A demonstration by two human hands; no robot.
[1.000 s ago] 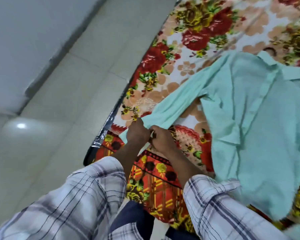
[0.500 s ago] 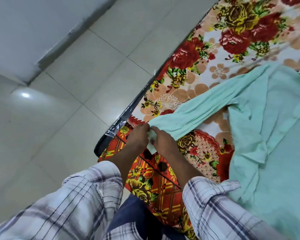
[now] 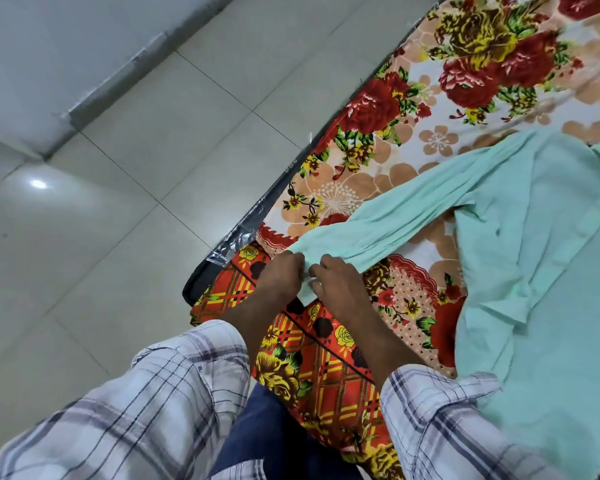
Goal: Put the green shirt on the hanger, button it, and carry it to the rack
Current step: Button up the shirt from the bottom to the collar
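Note:
The pale green shirt [image 3: 541, 271] lies spread on the flowered bed at the right, front side up, its collar at the right edge. One long sleeve [image 3: 395, 223] stretches left toward the bed's near corner. My left hand [image 3: 281, 275] and my right hand [image 3: 336, 282] sit side by side at the sleeve's end, both pinching the cuff between fingers and thumb. The cuff itself is mostly hidden under my fingers. No hanger is in view.
The bed, covered by a red, orange and cream flowered sheet [image 3: 413, 109], has its dark edge [image 3: 257, 216] running diagonally. Left of it lies glossy tiled floor [image 3: 118, 237], bounded by a pale wall with a skirting strip [image 3: 118, 81].
The view has shifted so the shirt sits further right. Both hands stay at the sleeve cuff, with small finger movements only.

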